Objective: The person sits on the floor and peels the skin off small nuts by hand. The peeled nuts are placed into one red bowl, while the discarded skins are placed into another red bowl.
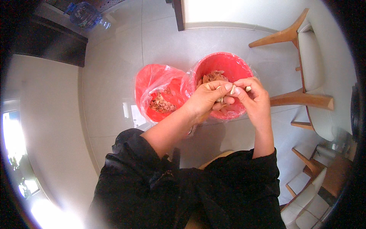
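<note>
Both my hands meet over a round red bin (223, 58) lined with clear plastic, with papery brown peelings (215, 76) inside. My left hand (213, 96) holds several small pale pieces that look like peeled garlic cloves (219, 100). Between the fingertips of both hands is one pale clove (233, 89). Another whitish piece (248, 88) shows at the curled fingers of my right hand (253, 96). Left of the bin stands a second red container (143, 83), also with a clear plastic liner, holding many pinkish-brown unpeeled cloves (163, 103).
Wooden-legged chairs with pale upholstery (311, 60) stand on the right. A large clear blue plastic bottle (85, 15) lies at the upper left by a dark piece of furniture (51, 43). Grey floor tiles (114, 71) surround the containers. A pale wall (54, 114) runs along the left.
</note>
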### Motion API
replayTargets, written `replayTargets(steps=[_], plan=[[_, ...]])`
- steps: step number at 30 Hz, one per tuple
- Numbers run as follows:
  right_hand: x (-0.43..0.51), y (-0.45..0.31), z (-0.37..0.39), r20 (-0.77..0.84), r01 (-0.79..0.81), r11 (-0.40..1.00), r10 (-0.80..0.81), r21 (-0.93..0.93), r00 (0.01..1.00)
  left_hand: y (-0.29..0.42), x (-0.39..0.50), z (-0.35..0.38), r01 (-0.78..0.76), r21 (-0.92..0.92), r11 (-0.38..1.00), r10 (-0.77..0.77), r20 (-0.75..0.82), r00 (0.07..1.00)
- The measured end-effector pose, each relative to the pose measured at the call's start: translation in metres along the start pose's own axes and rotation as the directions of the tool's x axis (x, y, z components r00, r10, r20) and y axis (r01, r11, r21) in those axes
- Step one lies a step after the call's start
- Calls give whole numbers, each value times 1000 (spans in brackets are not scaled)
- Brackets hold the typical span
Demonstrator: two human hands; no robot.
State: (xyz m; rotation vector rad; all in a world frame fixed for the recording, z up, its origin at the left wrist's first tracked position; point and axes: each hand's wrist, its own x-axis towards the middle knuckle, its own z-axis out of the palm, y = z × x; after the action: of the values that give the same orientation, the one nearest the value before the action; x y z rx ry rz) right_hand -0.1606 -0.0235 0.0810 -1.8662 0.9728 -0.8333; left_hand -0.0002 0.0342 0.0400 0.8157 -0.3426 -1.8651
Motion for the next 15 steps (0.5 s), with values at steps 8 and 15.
replayTargets(steps=[8,15], plan=[[-2,-5,-2,10,-137,987,137,89,991,1,-3,4,70,-30,997,-71,-52,996],[-2,-11,2,-5,57,998,-57,-21,998,3,-1,1,55,-96,994,-56,-13,998]])
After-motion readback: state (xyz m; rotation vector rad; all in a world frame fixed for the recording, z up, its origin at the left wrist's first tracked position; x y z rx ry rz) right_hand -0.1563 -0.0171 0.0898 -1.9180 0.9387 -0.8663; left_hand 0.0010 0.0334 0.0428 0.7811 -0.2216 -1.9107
